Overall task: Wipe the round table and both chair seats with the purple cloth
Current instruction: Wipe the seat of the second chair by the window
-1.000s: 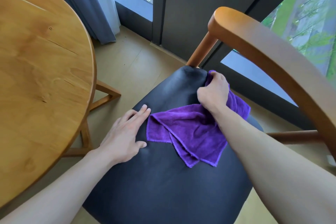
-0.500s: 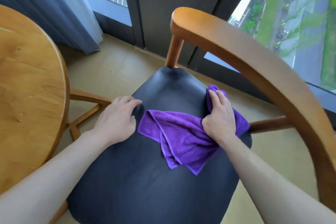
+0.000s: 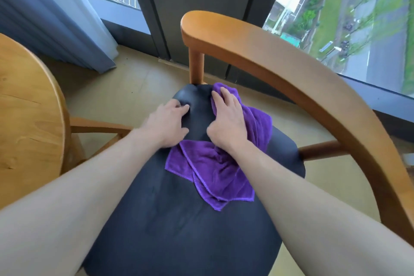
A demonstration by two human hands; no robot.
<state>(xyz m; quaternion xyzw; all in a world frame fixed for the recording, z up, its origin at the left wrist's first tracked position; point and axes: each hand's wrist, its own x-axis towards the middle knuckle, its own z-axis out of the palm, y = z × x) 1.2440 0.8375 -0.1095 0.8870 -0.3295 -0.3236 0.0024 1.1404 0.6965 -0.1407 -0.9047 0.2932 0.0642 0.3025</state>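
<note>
Two hands work one chair seat (image 3: 179, 219): the right hand (image 3: 227, 122), fingers spread flat, presses the purple cloth (image 3: 215, 170) toward its far edge; the left hand (image 3: 167, 125), fingers loosely spread, braces on bare leather. Next, judging by the unwiped near half, sweep the cloth back.

The cloth (image 3: 215, 168) lies on the chair seat (image 3: 179, 226), toward its right and far side. The right hand (image 3: 227, 123) rests on the cloth; the left hand (image 3: 167, 124) rests on the seat just left of it. The surface (image 3: 26, 123) stands left of the chair, the armrest (image 3: 291, 69) curves along the right, and the curtain (image 3: 56, 11) hangs behind the surface.
</note>
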